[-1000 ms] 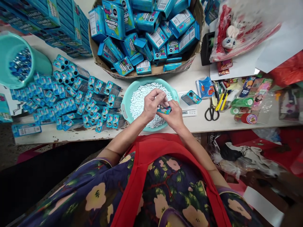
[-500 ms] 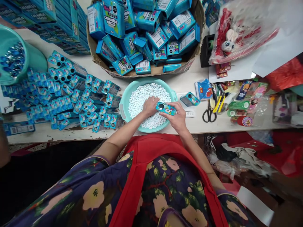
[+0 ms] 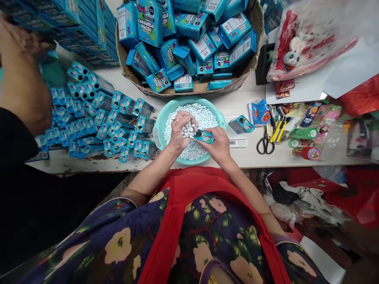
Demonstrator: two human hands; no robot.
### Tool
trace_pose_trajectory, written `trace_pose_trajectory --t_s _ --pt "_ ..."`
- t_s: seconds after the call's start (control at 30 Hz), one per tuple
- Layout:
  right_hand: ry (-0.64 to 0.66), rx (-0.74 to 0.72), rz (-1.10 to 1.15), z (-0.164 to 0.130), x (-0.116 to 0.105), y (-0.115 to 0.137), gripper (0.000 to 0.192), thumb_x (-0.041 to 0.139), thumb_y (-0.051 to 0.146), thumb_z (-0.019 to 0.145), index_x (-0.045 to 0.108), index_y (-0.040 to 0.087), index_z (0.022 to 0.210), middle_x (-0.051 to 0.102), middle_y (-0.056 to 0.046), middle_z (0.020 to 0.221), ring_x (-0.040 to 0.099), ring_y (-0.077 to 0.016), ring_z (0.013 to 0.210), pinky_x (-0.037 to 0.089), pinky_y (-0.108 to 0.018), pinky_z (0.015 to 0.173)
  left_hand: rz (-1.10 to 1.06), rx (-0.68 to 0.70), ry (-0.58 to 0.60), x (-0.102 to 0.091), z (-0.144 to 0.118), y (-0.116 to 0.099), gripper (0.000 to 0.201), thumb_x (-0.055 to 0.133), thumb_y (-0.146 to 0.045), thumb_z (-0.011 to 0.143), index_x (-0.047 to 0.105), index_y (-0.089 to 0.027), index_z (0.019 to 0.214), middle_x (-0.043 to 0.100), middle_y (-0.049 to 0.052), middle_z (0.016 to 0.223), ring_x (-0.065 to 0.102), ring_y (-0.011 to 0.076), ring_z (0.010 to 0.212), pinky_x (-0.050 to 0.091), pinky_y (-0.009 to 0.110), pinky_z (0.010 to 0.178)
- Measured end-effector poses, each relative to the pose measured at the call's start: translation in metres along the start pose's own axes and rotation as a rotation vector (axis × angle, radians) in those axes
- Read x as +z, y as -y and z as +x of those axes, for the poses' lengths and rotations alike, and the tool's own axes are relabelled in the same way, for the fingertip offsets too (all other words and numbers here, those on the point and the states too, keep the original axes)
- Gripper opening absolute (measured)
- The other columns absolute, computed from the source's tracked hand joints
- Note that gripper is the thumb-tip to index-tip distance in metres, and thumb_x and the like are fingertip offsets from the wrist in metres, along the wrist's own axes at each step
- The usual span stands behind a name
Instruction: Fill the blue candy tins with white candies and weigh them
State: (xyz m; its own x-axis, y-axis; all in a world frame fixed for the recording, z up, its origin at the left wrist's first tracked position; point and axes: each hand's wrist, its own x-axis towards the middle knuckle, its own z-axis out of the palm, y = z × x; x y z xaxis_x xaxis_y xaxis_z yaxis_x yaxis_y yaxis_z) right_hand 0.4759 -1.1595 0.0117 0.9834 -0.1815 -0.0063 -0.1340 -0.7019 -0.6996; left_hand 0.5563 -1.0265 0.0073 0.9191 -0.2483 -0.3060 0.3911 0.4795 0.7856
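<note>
Head view: a person in a red apron over a dark floral top sits at a white desk [image 3: 237,159], seen from above.
Landmark: a round turquoise plastic basin [image 3: 159,125] full of small white candies [image 3: 204,116], at the desk's near edge.
Left hand [image 3: 180,132]: over the basin, fingers curled around a clutch of white candies, held against the open end of the box.
Right hand [image 3: 218,146]: over the basin's right side, closed on a small turquoise cardboard candy box [image 3: 204,137], which lies roughly level.
Left of the basin: rows of many small turquoise boxes [image 3: 97,122] laid on the desk.
Behind the basin: a brown cardboard tray [image 3: 195,87] heaped with larger turquoise cartons [image 3: 183,35].
Right of the basin: one more small turquoise box [image 3: 242,124], then black-handled scissors [image 3: 264,142] and mixed stationery.
Far left of the basin: another person's arm [image 3: 22,79] in a black sleeve.
</note>
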Motion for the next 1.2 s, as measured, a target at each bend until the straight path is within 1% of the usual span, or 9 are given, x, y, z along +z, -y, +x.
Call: trace_pose_trajectory --t_s 0.1,0.23,0.4,0.57,0.67,0.77,0.87,1.07,1.2 --pt "0.041 0.017 -0.015 0.003 0.007 0.006 0.029 0.080 0.035 0.073 0.066 0.025 0.096 0.066 -0.005 0.095 0.059 -0.0273 0.095 0.048 -0.041 0.084 0.049 0.047 -0.036 0.006 -0.001 0.001 0.025 0.068 -0.039 0.077 0.051 -0.021 0.075 0.058 -0.002 0.070 0.060 0.0113 0.066 0.051 0.025 0.064" --pt "0.023 0.060 0.000 0.003 0.009 0.010 0.031 0.082 0.035 0.071 0.066 0.025 0.096 0.067 -0.004 0.096 0.060 -0.0274 0.096 0.048 -0.041 0.084 0.138 0.122 -0.107 0.006 0.004 0.006 0.024 0.070 -0.040 0.078 0.053 -0.022 0.076 0.057 -0.003 0.065 0.057 0.0103 0.061 0.048 0.023 0.060" --pt "0.012 0.075 0.019 0.002 0.007 0.014 0.032 0.083 0.034 0.070 0.066 0.024 0.096 0.067 -0.004 0.095 0.060 -0.0262 0.096 0.048 -0.039 0.086 0.197 0.183 -0.096 0.012 0.006 0.004 0.026 0.073 -0.039 0.076 0.055 -0.021 0.074 0.053 -0.005 0.061 0.050 0.0079 0.052 0.046 0.023 0.056" --pt "-0.011 0.077 0.043 0.001 0.004 0.015 0.033 0.084 0.032 0.068 0.066 0.024 0.095 0.066 -0.003 0.094 0.060 -0.0252 0.096 0.048 -0.038 0.086 0.241 0.172 -0.131 0.018 0.005 0.004 0.030 0.077 -0.041 0.072 0.056 -0.021 0.076 0.054 -0.005 0.067 0.049 0.0063 0.051 0.046 0.021 0.053" --pt "-0.027 0.059 0.081 0.000 0.001 0.015 0.031 0.083 0.032 0.070 0.066 0.024 0.095 0.066 -0.003 0.094 0.061 -0.0244 0.096 0.048 -0.038 0.087 0.235 0.150 -0.103 0.022 0.006 0.002 0.030 0.079 -0.041 0.072 0.057 -0.021 0.077 0.056 -0.004 0.070 0.053 0.0068 0.054 0.044 0.020 0.049" --pt "-0.041 0.066 0.123 0.000 0.000 0.013 0.030 0.082 0.033 0.071 0.067 0.023 0.095 0.066 -0.003 0.093 0.061 -0.0240 0.094 0.048 -0.038 0.086 0.218 0.107 -0.053 0.025 0.008 0.000 0.033 0.078 -0.045 0.074 0.057 -0.020 0.077 0.056 -0.005 0.068 0.051 0.0056 0.048 0.038 0.019 0.042" --pt "-0.038 0.081 0.158 0.000 0.000 0.009 0.031 0.083 0.034 0.069 0.068 0.022 0.093 0.066 -0.003 0.091 0.062 -0.0234 0.091 0.048 -0.037 0.084 0.212 0.081 -0.040 0.027 0.010 0.001 0.038 0.076 -0.052 0.075 0.055 -0.020 0.076 0.054 -0.006 0.063 0.048 0.0046 0.043 0.033 0.019 0.038" --pt "-0.072 0.079 0.193 0.000 0.000 0.003 0.032 0.081 0.037 0.072 0.068 0.022 0.096 0.065 -0.002 0.092 0.061 -0.0229 0.092 0.048 -0.036 0.083 0.230 0.068 -0.035 0.030 0.007 0.002 0.047 0.068 -0.060 0.079 0.052 -0.019 0.064 0.052 -0.005 0.055 0.051 0.0060 0.045 0.038 0.020 0.043" --pt "-0.095 0.051 0.194 -0.001 -0.001 0.008 0.032 0.083 0.035 0.071 0.069 0.021 0.096 0.066 -0.003 0.091 0.061 -0.0231 0.091 0.048 -0.036 0.082 0.260 0.131 -0.056 0.032 0.003 -0.001 0.051 0.064 -0.060 0.082 0.051 -0.018 0.058 0.051 -0.003 0.054 0.052 0.0069 0.048 0.042 0.021 0.048"
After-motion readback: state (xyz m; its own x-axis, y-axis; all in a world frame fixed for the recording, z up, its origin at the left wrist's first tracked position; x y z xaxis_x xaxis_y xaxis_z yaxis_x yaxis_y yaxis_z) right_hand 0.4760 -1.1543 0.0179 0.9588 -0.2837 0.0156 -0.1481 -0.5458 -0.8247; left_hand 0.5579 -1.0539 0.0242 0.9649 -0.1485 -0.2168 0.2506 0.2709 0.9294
